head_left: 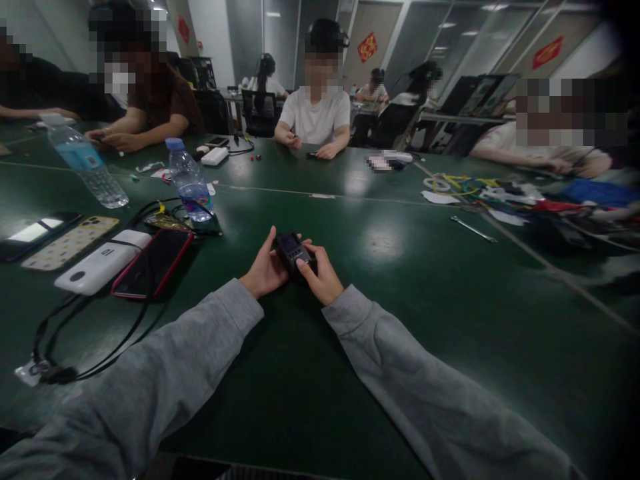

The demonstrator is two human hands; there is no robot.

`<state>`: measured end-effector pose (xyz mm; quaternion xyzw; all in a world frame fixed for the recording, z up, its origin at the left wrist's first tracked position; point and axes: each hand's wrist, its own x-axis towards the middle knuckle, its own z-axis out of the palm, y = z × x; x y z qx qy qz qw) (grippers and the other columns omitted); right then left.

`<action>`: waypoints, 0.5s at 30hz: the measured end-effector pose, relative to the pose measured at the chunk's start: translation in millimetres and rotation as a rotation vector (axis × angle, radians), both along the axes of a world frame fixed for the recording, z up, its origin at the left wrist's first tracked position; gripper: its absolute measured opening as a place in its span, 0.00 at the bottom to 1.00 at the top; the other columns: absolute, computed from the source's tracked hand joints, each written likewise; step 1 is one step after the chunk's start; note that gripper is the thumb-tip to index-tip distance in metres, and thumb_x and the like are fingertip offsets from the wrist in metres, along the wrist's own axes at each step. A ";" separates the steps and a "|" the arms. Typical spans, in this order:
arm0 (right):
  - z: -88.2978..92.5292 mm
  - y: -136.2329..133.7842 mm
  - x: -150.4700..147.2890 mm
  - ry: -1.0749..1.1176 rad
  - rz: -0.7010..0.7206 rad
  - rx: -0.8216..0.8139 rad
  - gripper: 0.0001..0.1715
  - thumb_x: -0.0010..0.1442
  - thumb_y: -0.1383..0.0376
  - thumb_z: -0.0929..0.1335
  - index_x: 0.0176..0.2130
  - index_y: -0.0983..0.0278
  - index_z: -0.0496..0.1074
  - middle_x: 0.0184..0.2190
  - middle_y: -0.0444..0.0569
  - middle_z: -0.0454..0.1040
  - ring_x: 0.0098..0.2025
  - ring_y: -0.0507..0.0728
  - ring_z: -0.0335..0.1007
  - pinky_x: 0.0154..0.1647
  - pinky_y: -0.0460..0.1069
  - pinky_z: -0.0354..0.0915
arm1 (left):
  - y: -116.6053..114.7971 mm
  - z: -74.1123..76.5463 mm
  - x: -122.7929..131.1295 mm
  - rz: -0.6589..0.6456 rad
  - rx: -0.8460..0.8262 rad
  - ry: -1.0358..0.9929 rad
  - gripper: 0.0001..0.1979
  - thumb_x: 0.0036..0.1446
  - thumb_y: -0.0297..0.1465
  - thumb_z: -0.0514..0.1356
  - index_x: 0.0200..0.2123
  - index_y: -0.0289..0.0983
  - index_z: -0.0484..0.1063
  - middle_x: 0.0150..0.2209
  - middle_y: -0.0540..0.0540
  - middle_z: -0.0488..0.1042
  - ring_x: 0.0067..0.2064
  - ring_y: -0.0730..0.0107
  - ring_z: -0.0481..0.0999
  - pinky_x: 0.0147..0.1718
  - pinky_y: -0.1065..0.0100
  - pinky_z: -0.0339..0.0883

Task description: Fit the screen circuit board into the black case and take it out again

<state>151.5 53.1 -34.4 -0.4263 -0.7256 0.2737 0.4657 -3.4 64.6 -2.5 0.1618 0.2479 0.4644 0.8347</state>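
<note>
Green tabletop [435,313], hands [325,275] around device [291,245]

red-edged phone [157,263] — just beside white power bank [103,263] | blue-capped bottle [189,179] on green table [425,300] | wrench [473,229] — near tangled cables [463,186]

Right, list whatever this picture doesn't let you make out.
All in the head view:
- Back of the black device: turned away from the camera.
- Its face under the right hand's thumb: covered by that thumb.
- Anything on its screen: too dark and small.
- Small print on the bottle label: blurred.
- Cable ends in the tangle at right: overlapping, blurred.
</note>
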 end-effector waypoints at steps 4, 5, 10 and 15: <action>2.7 -3.8 -1.8 -0.083 0.042 0.181 0.47 0.55 0.51 0.71 0.65 0.61 0.51 0.60 0.60 0.62 0.61 0.66 0.61 0.62 0.65 0.60 | 0.5 -0.2 -0.3 0.035 -0.077 0.058 0.31 0.61 0.52 0.53 0.53 0.31 0.73 0.44 0.36 0.79 0.50 0.53 0.77 0.56 0.53 0.63; 2.7 -4.1 -2.3 -0.121 0.047 0.222 0.49 0.55 0.53 0.72 0.66 0.61 0.49 0.61 0.60 0.61 0.62 0.67 0.60 0.63 0.66 0.60 | 0.5 -0.3 -0.4 0.034 -0.079 0.058 0.32 0.61 0.52 0.53 0.53 0.31 0.73 0.44 0.36 0.79 0.50 0.53 0.77 0.56 0.53 0.63; 1.2 -5.2 -3.3 -0.225 -0.007 0.317 0.41 0.61 0.61 0.66 0.67 0.64 0.49 0.59 0.62 0.65 0.60 0.67 0.63 0.61 0.67 0.63 | 1.6 -2.8 -1.3 0.020 -0.030 -0.016 0.32 0.62 0.52 0.53 0.54 0.30 0.71 0.45 0.35 0.78 0.50 0.54 0.77 0.56 0.53 0.62; 9.8 -11.1 -0.2 -0.177 -0.140 0.416 0.39 0.61 0.61 0.65 0.67 0.64 0.51 0.55 0.60 0.68 0.55 0.66 0.68 0.56 0.65 0.67 | 5.0 -7.2 -2.9 -0.012 -0.010 -0.027 0.32 0.63 0.53 0.50 0.49 0.30 0.73 0.42 0.35 0.79 0.49 0.54 0.77 0.55 0.54 0.63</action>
